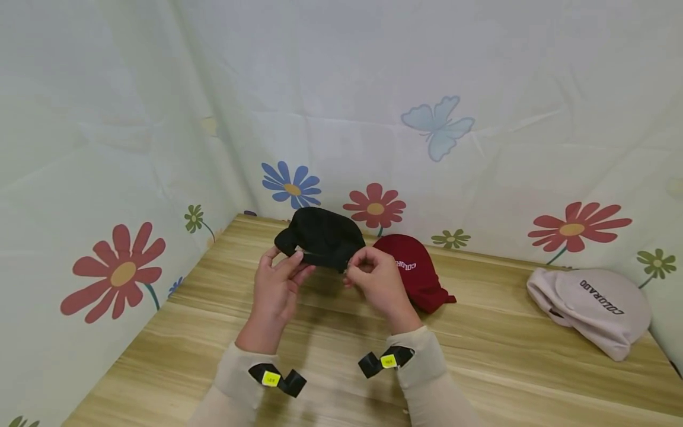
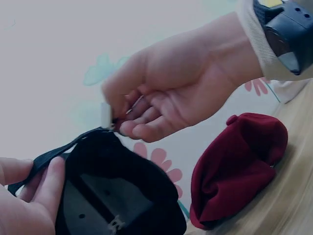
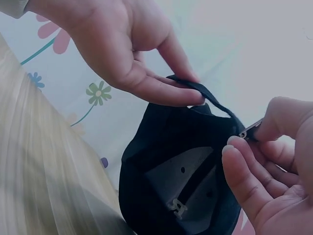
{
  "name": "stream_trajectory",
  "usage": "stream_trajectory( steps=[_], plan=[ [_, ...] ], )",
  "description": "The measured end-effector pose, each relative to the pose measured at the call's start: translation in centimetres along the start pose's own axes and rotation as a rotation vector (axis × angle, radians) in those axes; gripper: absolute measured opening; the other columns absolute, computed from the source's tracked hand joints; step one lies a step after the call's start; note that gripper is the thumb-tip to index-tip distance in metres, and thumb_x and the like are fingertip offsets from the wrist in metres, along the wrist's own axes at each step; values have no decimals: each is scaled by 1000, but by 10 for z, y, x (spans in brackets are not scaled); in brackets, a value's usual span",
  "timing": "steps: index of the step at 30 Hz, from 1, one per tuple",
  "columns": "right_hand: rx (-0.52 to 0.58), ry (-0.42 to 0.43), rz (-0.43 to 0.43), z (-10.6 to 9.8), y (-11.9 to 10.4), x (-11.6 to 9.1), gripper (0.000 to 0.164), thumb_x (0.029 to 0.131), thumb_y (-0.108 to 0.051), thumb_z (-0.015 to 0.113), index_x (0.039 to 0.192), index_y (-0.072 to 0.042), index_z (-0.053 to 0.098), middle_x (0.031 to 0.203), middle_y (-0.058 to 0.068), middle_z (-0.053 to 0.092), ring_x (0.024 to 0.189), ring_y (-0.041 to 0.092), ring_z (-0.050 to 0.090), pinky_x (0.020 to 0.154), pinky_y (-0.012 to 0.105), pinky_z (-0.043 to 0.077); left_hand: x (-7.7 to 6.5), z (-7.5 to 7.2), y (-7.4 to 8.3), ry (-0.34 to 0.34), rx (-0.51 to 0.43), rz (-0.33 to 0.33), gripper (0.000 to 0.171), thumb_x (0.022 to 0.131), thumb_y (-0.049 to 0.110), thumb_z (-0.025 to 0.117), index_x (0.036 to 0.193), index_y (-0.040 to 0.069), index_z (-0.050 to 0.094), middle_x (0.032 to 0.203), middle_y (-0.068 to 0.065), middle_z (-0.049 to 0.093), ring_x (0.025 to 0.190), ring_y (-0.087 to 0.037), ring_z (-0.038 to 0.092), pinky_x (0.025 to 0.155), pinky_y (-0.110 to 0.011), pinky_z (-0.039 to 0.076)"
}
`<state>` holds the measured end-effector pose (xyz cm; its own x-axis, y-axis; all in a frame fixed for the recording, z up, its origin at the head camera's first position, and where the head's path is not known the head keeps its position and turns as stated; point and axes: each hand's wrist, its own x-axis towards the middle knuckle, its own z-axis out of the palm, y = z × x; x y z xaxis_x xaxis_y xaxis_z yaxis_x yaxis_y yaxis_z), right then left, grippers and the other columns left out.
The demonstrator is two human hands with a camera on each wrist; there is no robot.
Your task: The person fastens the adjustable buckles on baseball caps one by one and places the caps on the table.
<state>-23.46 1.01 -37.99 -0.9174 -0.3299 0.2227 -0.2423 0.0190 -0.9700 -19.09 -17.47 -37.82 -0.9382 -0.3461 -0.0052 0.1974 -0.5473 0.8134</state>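
A black cap [image 1: 326,232] is held up above the wooden table between both hands, its inside facing the wrist cameras. My left hand [image 1: 276,289] pinches the narrow back strap [image 3: 216,101] between thumb and fingers, on the left side of the cap's rear opening. With bent fingers, my right hand [image 1: 380,286] pinches the strap's other end beside a small metal buckle [image 3: 242,133]. Inside the crown, in the right wrist view, pale lining [image 3: 195,169] and stitching show. Part of the buckle is hidden behind the right fingers.
Just right of the black cap, a dark red cap [image 1: 407,252] lies on the wooden table [image 1: 480,356]. Farther right is a beige cap [image 1: 603,314] with dark lettering. A pale flowered cloth [image 1: 331,77] hangs behind and on the left.
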Motion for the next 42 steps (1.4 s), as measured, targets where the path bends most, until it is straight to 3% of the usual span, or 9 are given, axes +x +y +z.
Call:
stream_trajectory(
  steps=[5,10,20,28,32,35,42],
  plan=[
    [32,-18,48,-4,0,1,12,85,-4,69,94,-1,62,82,13,64,71,35,68,70,32,60,4,-6,4,-92,38,-49,45,95,-2,55,136,11,41,91,0,69,75,-12,70,77,-29,59],
    [-5,-21,87,-6,-1,1,13,84,-5,70,97,-4,70,83,14,68,69,29,70,73,31,60,7,-10,5,-152,83,-46,51,95,-5,53,139,16,37,87,-2,67,77,-14,71,78,-29,59],
    [2,5,114,-5,0,2,8,83,-8,72,87,-2,68,80,15,69,64,23,70,71,35,60,8,-14,6,-165,102,-34,65,93,-9,54,145,24,35,91,-5,62,78,-15,69,78,-30,60],
    [55,-54,94,-7,-4,0,11,85,-5,68,89,2,60,88,18,68,73,29,72,77,35,60,10,-18,7,-323,77,-102,70,93,-13,49,150,23,30,95,-4,62,85,-16,69,84,-31,58],
    [102,-87,60,-8,-3,0,10,87,-3,64,91,4,58,89,18,68,76,33,72,77,37,60,12,-20,5,-328,93,-98,71,92,-14,49,149,25,30,93,-4,62,84,-16,69,85,-31,58],
    [157,-96,49,-8,0,1,12,88,-3,64,97,4,60,87,17,69,72,26,72,76,37,60,12,-19,5,-318,90,-86,73,92,-15,49,149,26,30,91,-4,61,82,-16,69,85,-32,58],
    [245,-164,110,-10,11,4,22,88,-6,69,106,7,66,86,7,72,71,18,71,78,34,59,9,-17,5,-310,109,-34,77,91,-15,51,150,28,27,90,-3,61,81,-14,66,83,-31,58]
  ],
)
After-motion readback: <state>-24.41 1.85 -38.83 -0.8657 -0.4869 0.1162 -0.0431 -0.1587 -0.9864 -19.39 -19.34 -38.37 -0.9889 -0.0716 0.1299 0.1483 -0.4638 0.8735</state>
